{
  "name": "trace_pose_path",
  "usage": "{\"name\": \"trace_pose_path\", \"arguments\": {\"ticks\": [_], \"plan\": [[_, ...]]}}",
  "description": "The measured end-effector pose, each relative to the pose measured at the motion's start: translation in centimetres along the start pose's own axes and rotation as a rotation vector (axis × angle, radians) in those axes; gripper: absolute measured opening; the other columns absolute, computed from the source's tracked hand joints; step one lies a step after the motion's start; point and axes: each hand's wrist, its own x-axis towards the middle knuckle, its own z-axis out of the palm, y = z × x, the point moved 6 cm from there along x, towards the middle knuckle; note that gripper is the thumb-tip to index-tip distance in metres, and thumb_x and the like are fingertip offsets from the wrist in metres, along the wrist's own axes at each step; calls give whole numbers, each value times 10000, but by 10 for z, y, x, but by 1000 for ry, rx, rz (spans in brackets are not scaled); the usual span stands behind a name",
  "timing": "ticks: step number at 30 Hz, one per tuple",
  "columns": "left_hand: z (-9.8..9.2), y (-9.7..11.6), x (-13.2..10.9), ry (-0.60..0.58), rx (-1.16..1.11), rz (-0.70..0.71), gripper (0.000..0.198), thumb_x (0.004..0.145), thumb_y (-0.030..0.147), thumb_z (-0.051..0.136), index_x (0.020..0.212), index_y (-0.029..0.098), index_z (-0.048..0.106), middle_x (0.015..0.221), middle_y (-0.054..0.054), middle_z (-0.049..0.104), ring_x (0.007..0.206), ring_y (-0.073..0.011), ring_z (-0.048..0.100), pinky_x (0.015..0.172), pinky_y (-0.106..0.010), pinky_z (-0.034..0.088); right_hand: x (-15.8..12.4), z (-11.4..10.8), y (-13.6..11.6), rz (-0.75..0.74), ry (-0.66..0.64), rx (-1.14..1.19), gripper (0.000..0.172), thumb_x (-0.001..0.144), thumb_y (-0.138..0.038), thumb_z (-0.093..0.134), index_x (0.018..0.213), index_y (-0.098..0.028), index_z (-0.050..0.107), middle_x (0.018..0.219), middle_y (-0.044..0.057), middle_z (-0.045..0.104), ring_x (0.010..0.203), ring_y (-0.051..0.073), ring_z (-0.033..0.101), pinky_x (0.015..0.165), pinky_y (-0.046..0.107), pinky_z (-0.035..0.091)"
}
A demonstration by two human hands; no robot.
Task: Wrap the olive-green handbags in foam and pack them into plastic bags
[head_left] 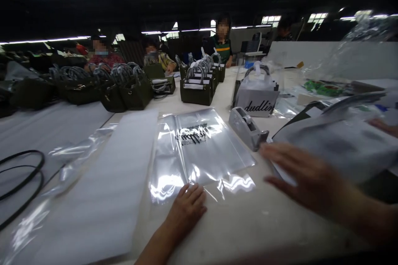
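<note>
My left hand [186,209] lies flat on the white table [236,232], fingers stretched out, fingertips touching the near edge of a stack of clear plastic bags [199,149] printed with a black logo. My right hand [306,176] is blurred by motion, its fingers spread open. It reaches over the edge of a wrapped dark bag [338,140] lying on its side at the right. A grey tape dispenser [247,127] stands between the plastic bags and that bag.
A white foam sheet [102,198] lies at the left, with black cords [21,178] beyond it. Rows of dark green handbags [124,87] stand further back, with a white-wrapped handbag [256,97] nearer. Several people sit at the far end.
</note>
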Motion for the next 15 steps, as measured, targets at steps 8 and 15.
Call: {"name": "trace_pose_path", "arguments": {"ticks": [8, 15], "plan": [[0, -1, 0, -4, -28, -83, 403, 795, 360, 522, 1137, 148, 506, 1157, -112, 566, 1085, -234, 515, 907, -432, 438, -10, 153, -35, -389, -43, 16, 238, 868, -97, 389, 968, -147, 598, 969, 78, 628, 911, 173, 583, 778, 326, 504], [-2, -19, 9, 38, -27, -231, 210, 838, 83, 386, 844, 152, 585, 806, -58, 625, 760, -172, 569, 682, -328, 461, 19, 111, -2, -313, 27, -43, 211, 858, -103, 430, 974, -147, 601, 934, 85, 617, 866, 177, 571, 801, 357, 462]]}}
